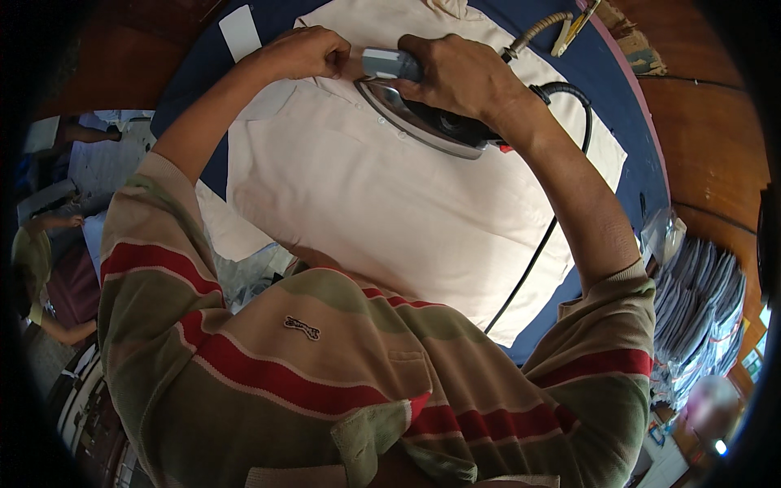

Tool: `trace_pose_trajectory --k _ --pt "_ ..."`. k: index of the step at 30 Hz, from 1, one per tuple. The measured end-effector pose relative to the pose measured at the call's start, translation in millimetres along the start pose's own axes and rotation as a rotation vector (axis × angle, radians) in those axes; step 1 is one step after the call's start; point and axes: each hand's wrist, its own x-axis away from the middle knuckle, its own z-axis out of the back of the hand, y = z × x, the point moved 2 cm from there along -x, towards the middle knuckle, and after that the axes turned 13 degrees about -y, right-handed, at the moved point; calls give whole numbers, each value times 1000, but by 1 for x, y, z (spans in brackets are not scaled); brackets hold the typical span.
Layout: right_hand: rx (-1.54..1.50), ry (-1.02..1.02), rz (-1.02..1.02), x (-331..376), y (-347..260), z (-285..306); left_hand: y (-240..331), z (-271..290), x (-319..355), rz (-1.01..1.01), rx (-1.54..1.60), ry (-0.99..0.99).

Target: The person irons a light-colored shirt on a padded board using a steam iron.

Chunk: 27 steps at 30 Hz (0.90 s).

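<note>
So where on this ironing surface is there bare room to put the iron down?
Bare blue cover shows right of the cream shirt, beyond the black cord, and a strip at far left by the white card. The shirt's collar end is crowded: left hand, right hand, iron.

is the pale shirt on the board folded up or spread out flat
Spread flat: the shirt lies open across the blue board, button line showing, under the iron.

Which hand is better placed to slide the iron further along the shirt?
The right hand: its grip is closed on the iron's handle. The left hand pinches the cream shirt near the collar, holding the cloth.
</note>
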Motion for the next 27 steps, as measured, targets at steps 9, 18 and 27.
trace_pose_trajectory --k 9,18,27 --pt "-22 -33 -13 -12 -4 4 -31 -32 25 52 251 673" --pt "25 19 17 -12 -4 2 -6 -59 27 437 -80 615" --pt "-12 -14 3 -13 -3 2 -17 -58 38 451 28 501"
